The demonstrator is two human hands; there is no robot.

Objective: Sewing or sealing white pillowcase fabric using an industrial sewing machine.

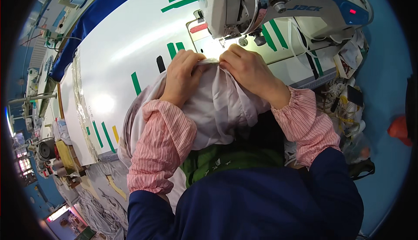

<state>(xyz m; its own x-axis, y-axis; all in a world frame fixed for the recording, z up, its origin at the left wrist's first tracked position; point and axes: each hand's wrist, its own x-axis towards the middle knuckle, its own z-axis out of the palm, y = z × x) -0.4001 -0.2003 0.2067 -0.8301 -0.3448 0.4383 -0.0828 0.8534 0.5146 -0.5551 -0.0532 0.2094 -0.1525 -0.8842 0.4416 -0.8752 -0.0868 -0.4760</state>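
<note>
Both hands pinch the upper edge of a pale greyish-pink piece of fabric (213, 105), just in front of a sewing machine (230, 5). My left hand (182, 75) is closed on the edge left of the needle area. To its right, my right hand (249, 71) grips the same edge, its fingers bent. Between the two hands runs a short folded stretch of the edge, lit by the machine's lamp. The rest of the cloth drapes over the table's front edge toward my lap. The fingertips are partly hidden by the fabric.
The white sewing table (113, 61) carries green and black tape strips. A clear plastic strip (80, 105) runs along its left side. At the right lie tangled scraps (348, 109) beside a small box of papers (350, 57). Crumpled pale cloth (98, 201) lies at the lower left.
</note>
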